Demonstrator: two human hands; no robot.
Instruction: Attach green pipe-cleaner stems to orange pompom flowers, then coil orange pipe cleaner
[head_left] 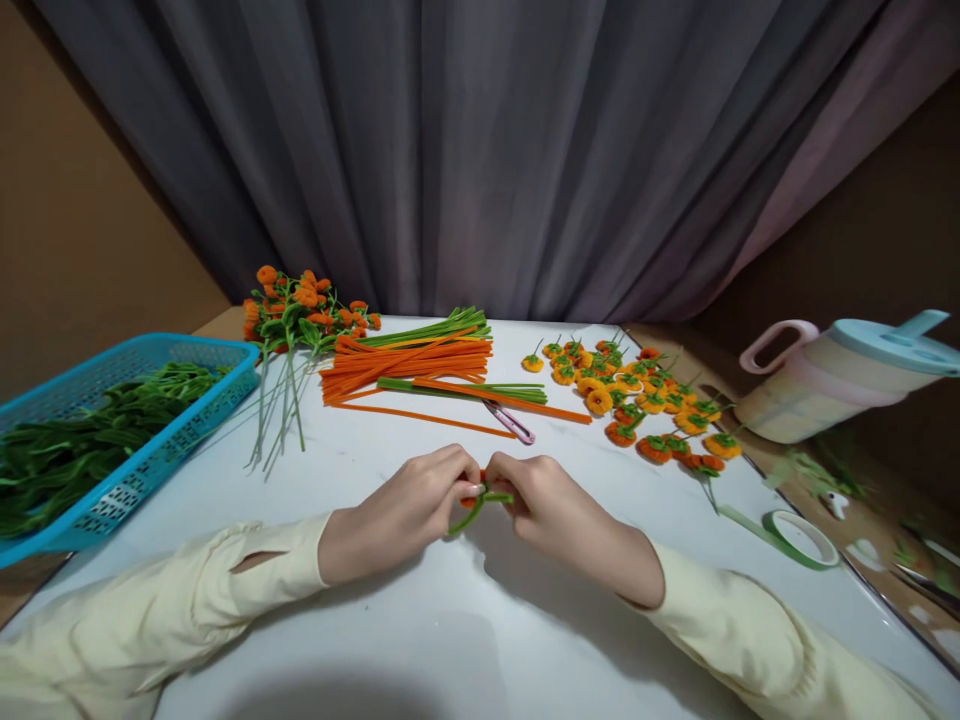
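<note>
My left hand (424, 500) and my right hand (559, 510) meet in the middle above the white table. Both are closed, with fingertips pinching a green pipe cleaner (466, 520), which is bent into a curve. A bit of orange shows between the fingers, mostly hidden by them. Just beyond my hands lies a pile of orange pipe cleaners (412, 362), with green pipe cleaners (517, 393) beside and behind it. A pink-handled tool (517, 425) lies partly under the strands. To the right are several fuzzy orange and yellow flower heads (652, 400) with green backs.
A blue basket (127, 490) of green leaves stands at left. Finished-looking orange flowers (300, 300) with long stems lie at back left. On the right are a roll of green tape (784, 555), a lidded cup (832, 385) and a white earbud (835, 505). A grey curtain (480, 160) hangs behind.
</note>
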